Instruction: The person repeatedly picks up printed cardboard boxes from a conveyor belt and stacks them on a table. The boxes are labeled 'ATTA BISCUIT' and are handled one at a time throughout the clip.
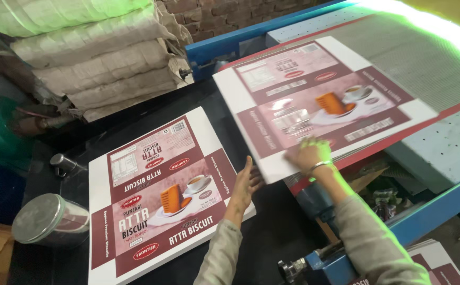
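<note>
Maroon-and-white printed sheets (161, 195), one (319, 100) on a grey conveyor belt (425, 58) framed blue, beside a silver tin (48, 219).

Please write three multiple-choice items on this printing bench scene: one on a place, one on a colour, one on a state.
1. Where is the right hand?
A. On the printed sheet on the machine bed
B. On the metal tin
C. In the air

2. What colour is the machine frame?
A. Red
B. Blue
C. Yellow

3. How is the left hand?
A. Clenched in a fist
B. Holding the tin
C. Open, at the edge of the sheet stack

Key: A, fingers spread on the sheet; B, blue rails show; C, its fingers are extended beside the stack.
</note>
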